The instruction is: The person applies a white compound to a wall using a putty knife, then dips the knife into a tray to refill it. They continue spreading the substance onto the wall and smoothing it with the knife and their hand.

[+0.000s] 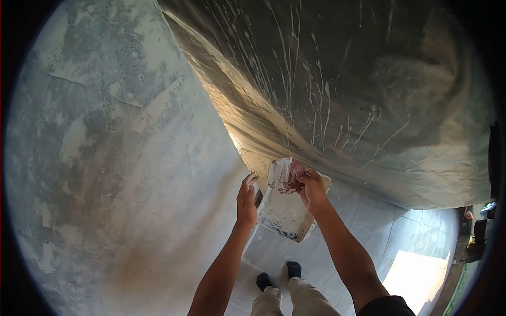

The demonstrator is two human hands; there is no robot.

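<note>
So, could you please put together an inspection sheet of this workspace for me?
Surface: patchy plastered wall, grey and whitish, with a thin crack; tiled floor below.
Job's things: flat plaster-coated board; smeared trowel blade above it.
Clutter: nothing seen.
Hands: left hand at the board's left edge; right hand gripping the trowel.
Cables: nothing seen.
Surroundings: splattered plastic sheet hanging to the right; the person's dark shoes on the tiles; sunlit patch at lower right.

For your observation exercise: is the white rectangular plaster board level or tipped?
Tipped: the white rectangular plaster board slopes, left hand at its edge.
</note>
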